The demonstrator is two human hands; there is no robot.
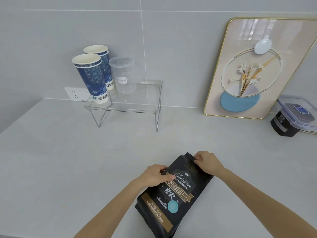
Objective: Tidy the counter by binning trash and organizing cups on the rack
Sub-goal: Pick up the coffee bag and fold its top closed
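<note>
A black coffee bag (173, 200) with gold and white print lies tilted on the grey counter near the front edge. My left hand (155, 176) grips its upper left side, thumb across the label. My right hand (206, 162) pinches the bag's top right corner. At the back left a clear rack (123, 107) on wire legs holds two stacks of blue patterned paper cups (91, 76) at its left end, with a clear plastic cup (122, 74) beside them.
A gold-framed picture (257, 69) leans on the tiled wall at the right. Beside it, a clear lidded box (298, 114) sits by a black tub (281, 124). A white wall socket (75, 94) is behind the rack. The grey counter (60, 160) stretches to the left.
</note>
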